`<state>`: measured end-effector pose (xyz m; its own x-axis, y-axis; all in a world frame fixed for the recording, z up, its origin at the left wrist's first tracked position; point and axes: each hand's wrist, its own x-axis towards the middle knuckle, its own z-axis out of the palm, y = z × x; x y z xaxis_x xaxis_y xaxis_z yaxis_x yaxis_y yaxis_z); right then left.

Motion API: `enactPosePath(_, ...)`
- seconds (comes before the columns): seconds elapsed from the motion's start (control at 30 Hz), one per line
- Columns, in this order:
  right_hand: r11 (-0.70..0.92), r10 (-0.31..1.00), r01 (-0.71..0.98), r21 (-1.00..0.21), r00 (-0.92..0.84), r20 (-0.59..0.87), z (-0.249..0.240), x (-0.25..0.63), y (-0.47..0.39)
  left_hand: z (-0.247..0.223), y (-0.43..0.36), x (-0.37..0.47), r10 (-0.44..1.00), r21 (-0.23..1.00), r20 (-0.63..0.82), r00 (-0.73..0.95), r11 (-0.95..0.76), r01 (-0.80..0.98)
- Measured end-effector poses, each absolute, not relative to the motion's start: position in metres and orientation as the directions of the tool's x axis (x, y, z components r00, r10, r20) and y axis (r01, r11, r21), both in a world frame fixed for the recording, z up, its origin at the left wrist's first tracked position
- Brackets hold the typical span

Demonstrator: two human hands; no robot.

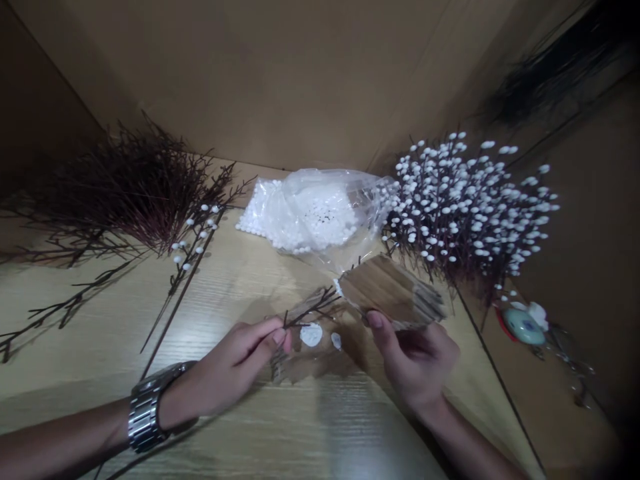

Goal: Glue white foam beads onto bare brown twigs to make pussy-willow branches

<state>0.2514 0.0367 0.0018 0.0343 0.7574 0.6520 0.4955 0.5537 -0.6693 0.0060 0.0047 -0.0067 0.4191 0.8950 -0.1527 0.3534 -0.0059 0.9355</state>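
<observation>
My left hand pinches a bare dark branched twig between thumb and fingers; its tips point right. My right hand grips a flat wood-patterned piece, thumb on top, with white stuff along its left edge. That edge is close to the twig's tips; whether they touch I cannot tell. Below, a brown sheet lies on the table with two white blobs on it. Just beyond the hands is a clear plastic bag full of small white balls.
Bare dark twigs are heaped at the left, with single twigs lying nearer. One twig with white balls lies beside the heap. Many white-tipped twigs stand bunched at the right. Keys with a teal fob are at the far right.
</observation>
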Motion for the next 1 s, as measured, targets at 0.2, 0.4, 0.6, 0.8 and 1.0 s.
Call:
enactPosePath(0.2, 0.572, 0.741, 0.544, -0.614, -0.022, 0.671, 0.0020, 0.2513, 0.0373, -0.0101, 0.0046, 0.0053, 0.888, 0.925, -0.138, 0.440, -0.043, 0.377)
enactPosePath(0.4, 0.582, 0.731, 0.549, -0.599, -0.031, 0.682, 0.0030, 0.2497, 0.0385, -0.0081, 0.0041, 0.0054, 0.887, 0.922, -0.127, 0.445, -0.061, 0.383)
enactPosePath(0.6, 0.655, 0.675, 0.541, -0.528, -0.104, 0.730, 0.0059, 0.2482, 0.0409, -0.0092, 0.0037, 0.0050, 0.883, 0.928, -0.103, 0.457, -0.080, 0.363)
enactPosePath(0.8, 0.734, 0.594, 0.517, -0.440, -0.177, 0.785, 0.0035, 0.2490, 0.0422, -0.0103, 0.0041, 0.0058, 0.888, 0.931, -0.081, 0.452, -0.095, 0.354)
enactPosePath(1.0, 0.759, 0.576, 0.495, -0.423, -0.210, 0.790, 0.0004, 0.2524, 0.0406, -0.0102, 0.0038, 0.0061, 0.883, 0.937, -0.065, 0.464, -0.106, 0.333)
